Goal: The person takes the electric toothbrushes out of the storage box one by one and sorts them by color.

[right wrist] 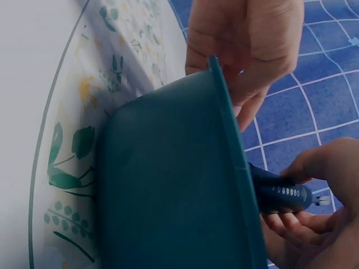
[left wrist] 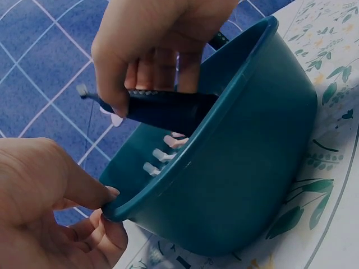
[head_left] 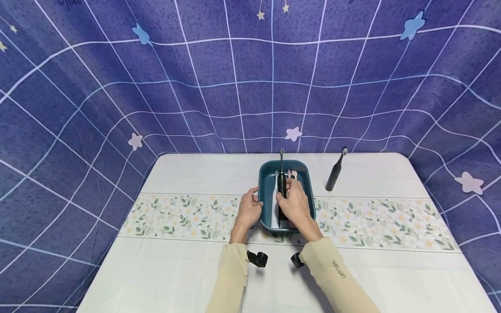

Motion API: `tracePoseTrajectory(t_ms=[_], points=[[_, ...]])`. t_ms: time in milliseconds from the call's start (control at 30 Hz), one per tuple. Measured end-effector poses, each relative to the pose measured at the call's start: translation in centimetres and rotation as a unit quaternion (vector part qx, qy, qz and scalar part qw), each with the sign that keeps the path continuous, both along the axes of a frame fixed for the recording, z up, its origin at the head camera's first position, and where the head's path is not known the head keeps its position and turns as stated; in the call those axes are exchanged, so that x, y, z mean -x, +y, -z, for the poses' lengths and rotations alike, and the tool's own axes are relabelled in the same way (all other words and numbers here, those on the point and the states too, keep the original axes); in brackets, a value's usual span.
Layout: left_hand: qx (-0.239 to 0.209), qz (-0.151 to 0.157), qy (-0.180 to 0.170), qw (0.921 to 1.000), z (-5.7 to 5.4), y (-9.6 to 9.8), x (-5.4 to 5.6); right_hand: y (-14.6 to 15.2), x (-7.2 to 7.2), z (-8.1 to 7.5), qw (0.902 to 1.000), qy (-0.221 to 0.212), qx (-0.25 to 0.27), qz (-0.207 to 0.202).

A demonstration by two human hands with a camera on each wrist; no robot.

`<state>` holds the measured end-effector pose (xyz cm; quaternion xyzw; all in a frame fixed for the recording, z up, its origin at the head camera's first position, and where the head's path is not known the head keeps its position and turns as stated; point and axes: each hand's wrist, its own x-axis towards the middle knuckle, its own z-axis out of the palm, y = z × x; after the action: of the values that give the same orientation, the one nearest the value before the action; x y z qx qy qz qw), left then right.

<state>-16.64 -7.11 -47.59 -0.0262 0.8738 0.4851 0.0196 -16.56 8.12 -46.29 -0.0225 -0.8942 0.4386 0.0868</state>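
A dark teal plastic bin [head_left: 262,174] stands at the middle of the table. My left hand [head_left: 249,211] pinches its left rim between thumb and fingers, as the left wrist view also shows. My right hand [head_left: 295,202] grips a black electric toothbrush [head_left: 282,184] by the handle, head pointing away, with its lower end inside the bin. Beside it in the bin lies a white electric toothbrush [head_left: 275,208]. Several small pale and pink brush heads [left wrist: 162,155] show along the inner wall. The right hand hides part of the bin's contents.
Right of the bin, a second black electric toothbrush [head_left: 334,174] is on the white table [head_left: 176,265]. A floral strip [head_left: 375,221] crosses the table. A purple curtain [head_left: 250,95] with grid lines and stars hangs behind and at both sides.
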Motion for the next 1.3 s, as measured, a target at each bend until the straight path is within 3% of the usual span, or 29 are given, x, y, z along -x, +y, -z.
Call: tracePoseTrajectory(t_ms=[500,900,1300], points=[[0.001,-0.001,0.006,1.0000,0.1,-0.1,-0.1,0.6,-0.6,-1.2,0.9947,0.092,0.043,0.016],[0.003,-0.004,0.000,1.0000,-0.1,0.0,0.0,1.3,-1.0,-1.4,0.9819,0.175,0.065,0.032],[-0.005,0.002,-0.003,1.0000,-0.3,0.0,-0.3,2.8,-1.0,-1.4,0.9693,0.220,0.102,0.042]])
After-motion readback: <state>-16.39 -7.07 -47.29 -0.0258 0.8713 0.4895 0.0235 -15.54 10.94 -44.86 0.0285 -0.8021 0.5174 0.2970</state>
